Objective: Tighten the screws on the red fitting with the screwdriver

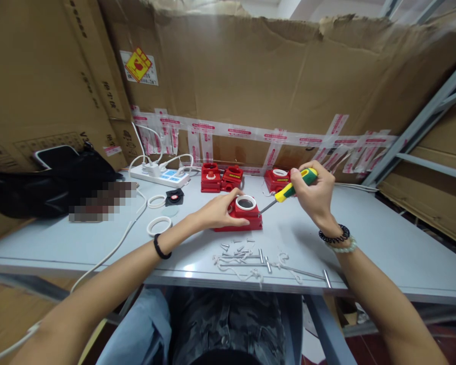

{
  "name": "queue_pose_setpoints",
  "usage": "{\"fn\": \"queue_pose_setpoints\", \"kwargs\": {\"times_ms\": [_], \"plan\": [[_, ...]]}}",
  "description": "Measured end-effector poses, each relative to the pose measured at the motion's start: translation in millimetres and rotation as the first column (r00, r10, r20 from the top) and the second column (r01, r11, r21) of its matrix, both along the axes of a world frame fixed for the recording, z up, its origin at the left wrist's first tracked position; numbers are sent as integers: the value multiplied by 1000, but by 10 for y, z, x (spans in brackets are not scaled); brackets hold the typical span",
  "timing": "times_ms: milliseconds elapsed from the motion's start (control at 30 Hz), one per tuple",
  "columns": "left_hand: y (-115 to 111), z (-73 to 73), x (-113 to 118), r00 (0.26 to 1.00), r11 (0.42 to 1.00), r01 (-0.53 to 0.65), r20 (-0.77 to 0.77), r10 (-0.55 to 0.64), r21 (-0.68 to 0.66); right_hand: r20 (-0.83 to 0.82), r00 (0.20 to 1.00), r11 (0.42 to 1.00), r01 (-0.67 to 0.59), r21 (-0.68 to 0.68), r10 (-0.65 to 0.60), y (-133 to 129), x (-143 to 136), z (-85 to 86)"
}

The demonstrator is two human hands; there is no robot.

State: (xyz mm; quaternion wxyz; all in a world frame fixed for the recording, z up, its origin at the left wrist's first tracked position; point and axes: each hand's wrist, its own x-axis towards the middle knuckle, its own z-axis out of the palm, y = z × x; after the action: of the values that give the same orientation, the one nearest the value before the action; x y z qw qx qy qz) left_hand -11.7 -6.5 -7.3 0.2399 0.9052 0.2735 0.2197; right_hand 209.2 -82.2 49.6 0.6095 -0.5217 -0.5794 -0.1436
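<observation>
**Firmly held: a red housing steadied while a screwdriver is set at its edge**

Seen from the head camera, a red housing (pixel 240 217) with a white-rimmed round opening on top is placed on the grey table (pixel 383 243), near the middle and just beyond a scatter of loose screws (pixel 240 249) and long metal pins (pixel 289 268). The left hand (pixel 216 213) is laid against the housing's left side: the thumb is pressed along the lower front edge, while the fingers (pixel 233 195) are curled over the top left corner, touching the red plastic beside the white ring. The housing is thus held between thumb and fingers.

The right hand (pixel 315 195) is closed in a fist around the green-and-yellow handle of a screwdriver (pixel 289 191), all fingers wrapped tightly together. The shaft is angled down and to the left, and its tip is brought to the housing's right edge; whether it is seated in a screw cannot be told.

Further back, three more red housings (pixel 231 178) are lined up against the cardboard wall (pixel 269 76). A white power strip (pixel 159 176), two white rings (pixel 158 225) and a black bag (pixel 49 182) are found on the left side of the table.
</observation>
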Motion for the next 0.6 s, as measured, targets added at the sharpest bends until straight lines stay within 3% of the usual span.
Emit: {"fn": "queue_pose_setpoints", "kwargs": {"times_ms": [167,267,333,400,500,567,600], "plan": [[-3,-2,-4,999,1000,29,25,-29,0,193,981,998,14,-59,-2,-46,-166,183],[-4,-5,-8,999,999,35,31,-35,0,424,905,993,88,-80,-46,-47,-344,322],[-5,-8,-9,1000,1000,12,15,-12,7,498,867,988,57,-141,21,-36,-446,382],[-7,-8,-7,1000,1000,5,11,-6,28,460,874,965,-38,-260,158,-18,-502,405],[-14,-1,-2,999,998,24,22,-25,54,317,860,883,-270,-383,401,19,-503,387],[-21,7,1,1000,998,18,15,-19,60,265,852,862,-342,-374,452,48,-481,359],[-24,11,1,1000,998,13,7,-13,59,261,868,882,-326,-342,422,61,-470,345]]}}
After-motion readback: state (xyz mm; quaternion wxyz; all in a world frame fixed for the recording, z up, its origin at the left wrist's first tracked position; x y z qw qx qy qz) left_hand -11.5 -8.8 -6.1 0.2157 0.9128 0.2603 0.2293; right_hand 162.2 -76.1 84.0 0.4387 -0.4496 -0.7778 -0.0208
